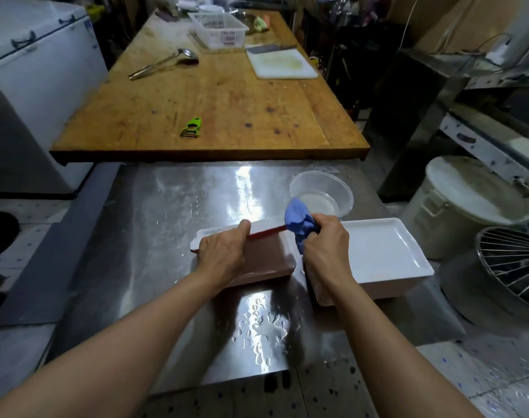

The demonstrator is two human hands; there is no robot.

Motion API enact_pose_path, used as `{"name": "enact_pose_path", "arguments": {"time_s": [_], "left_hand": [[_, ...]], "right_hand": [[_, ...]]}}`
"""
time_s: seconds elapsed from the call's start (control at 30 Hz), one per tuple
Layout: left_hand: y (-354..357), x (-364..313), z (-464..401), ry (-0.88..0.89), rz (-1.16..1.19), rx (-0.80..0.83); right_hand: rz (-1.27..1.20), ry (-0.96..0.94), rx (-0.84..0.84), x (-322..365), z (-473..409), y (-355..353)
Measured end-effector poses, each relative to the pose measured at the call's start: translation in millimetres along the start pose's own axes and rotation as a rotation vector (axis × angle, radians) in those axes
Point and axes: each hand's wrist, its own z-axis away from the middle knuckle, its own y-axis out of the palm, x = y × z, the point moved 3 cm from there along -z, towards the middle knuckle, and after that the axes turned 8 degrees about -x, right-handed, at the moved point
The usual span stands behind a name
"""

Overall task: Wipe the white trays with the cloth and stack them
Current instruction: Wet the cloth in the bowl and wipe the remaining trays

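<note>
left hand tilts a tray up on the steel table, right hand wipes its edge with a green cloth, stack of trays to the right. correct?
Not quite: the cloth is blue, not green, as the head view shows. The rest holds: left hand tilts a tray on the steel table, right hand wipes its edge, stack of trays to the right.

Both bare forearms stretched forward, left hand [224, 254] fingers curled in a grip, right hand [326, 239] fisted, clutching.

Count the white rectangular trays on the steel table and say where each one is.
2. One white rectangular tray is tilted up under the left hand, with the right hand wiping its rim with the blue cloth. The other lies flat at right; more may be stacked beneath.
</note>
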Motion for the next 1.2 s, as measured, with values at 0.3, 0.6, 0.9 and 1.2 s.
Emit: {"name": "enact_pose_path", "arguments": {"time_s": [0.3,0.6,0.9,1.2], "left_hand": [[-69.0,19.9,-20.9,-0.435,0.681,-0.212],[-113.0,8.5,-9.3,-0.541,1.072,-0.164],[-135.2,4.7,-1.5,-0.505,1.07,-0.217],[-144.8,9.3,8.6,-0.606,1.2,-0.253]], "right_hand": [[-0.129,-0.132,-0.189,54.8,-3.5,-21.5],[-0.149,-0.399,-0.189,130.9,5.5,-7.9],[0.105,-0.547,-0.246,154.2,3.4,8.4],[-0.039,-0.369,-0.128,119.0,-17.4,2.0]]}}
